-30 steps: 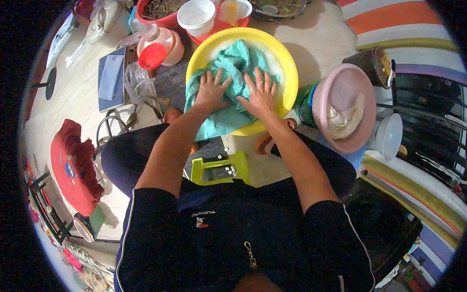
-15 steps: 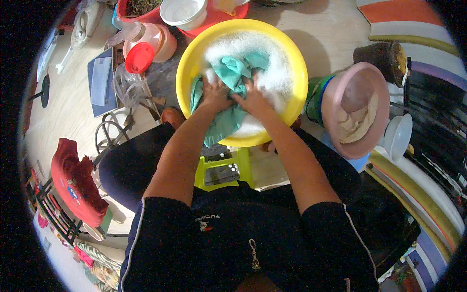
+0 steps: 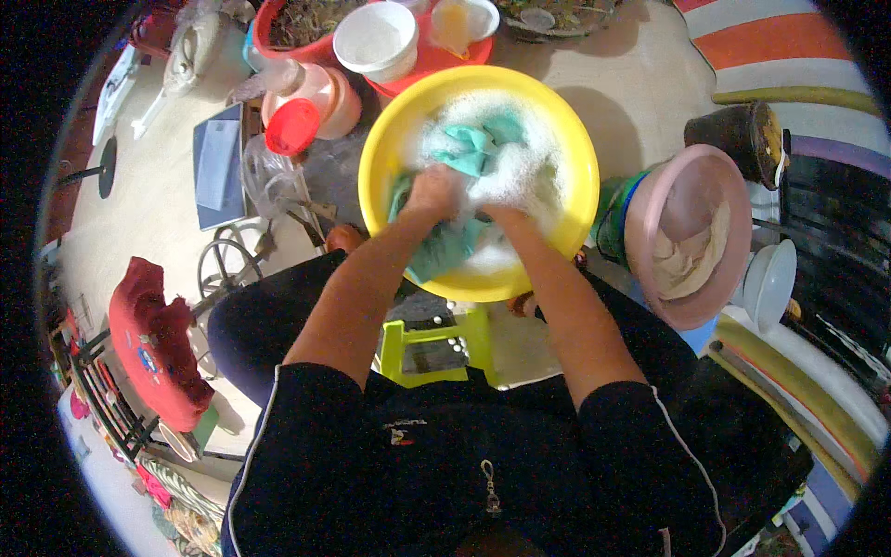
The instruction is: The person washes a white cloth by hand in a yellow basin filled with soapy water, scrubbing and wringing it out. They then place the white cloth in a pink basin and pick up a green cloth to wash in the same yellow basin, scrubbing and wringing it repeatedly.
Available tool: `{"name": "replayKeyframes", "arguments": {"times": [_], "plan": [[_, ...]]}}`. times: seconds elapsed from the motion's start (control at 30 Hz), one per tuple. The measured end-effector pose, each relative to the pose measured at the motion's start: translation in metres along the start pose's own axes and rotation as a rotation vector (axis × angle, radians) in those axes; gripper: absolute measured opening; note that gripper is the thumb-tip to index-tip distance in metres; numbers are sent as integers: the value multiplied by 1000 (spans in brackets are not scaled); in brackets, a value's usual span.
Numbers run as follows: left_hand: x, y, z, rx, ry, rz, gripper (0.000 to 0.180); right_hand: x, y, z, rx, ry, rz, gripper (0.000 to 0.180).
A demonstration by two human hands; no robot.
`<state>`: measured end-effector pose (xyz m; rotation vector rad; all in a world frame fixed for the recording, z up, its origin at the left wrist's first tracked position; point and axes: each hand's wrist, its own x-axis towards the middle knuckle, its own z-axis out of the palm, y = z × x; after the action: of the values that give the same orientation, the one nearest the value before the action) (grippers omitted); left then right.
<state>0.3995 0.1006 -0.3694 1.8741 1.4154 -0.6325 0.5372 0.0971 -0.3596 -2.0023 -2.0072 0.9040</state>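
Head: two hands (image 3: 432, 193), one yellow basin (image 3: 581, 176)

We see a teal cloth (image 3: 469, 150), crumpled and wet-looking, lying partly sunk in white suds (image 3: 534, 172) inside a round yellow basin (image 3: 583, 176). We find one folded bunch standing above the foam near the basin's middle, while another stretch spreads along the near-left inner wall, its middle hidden from us.

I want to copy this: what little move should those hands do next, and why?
Maybe push the teal cloth down: the left hand and right hand are low inside the yellow basin, but a bunched fold pokes up among white suds just beyond them.
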Motion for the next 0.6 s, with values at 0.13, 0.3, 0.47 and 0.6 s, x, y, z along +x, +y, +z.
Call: {"name": "replayKeyframes", "arguments": {"times": [0.13,0.3,0.47,0.6], "plan": [[19,5,21,-1150,635,43,35,17,23,9,40,320,-36,39],[-13,-21,-12,-1569,299,300,18,-14,1,-50,581,102,-161,22],[-44,-45,-43,-1967,219,310,30,-43,-19,-82,132,173,-541,22],[-63,-4,-53,-1974,309,11,48,-75,-29,-63,-232,215,-641,24]]}}
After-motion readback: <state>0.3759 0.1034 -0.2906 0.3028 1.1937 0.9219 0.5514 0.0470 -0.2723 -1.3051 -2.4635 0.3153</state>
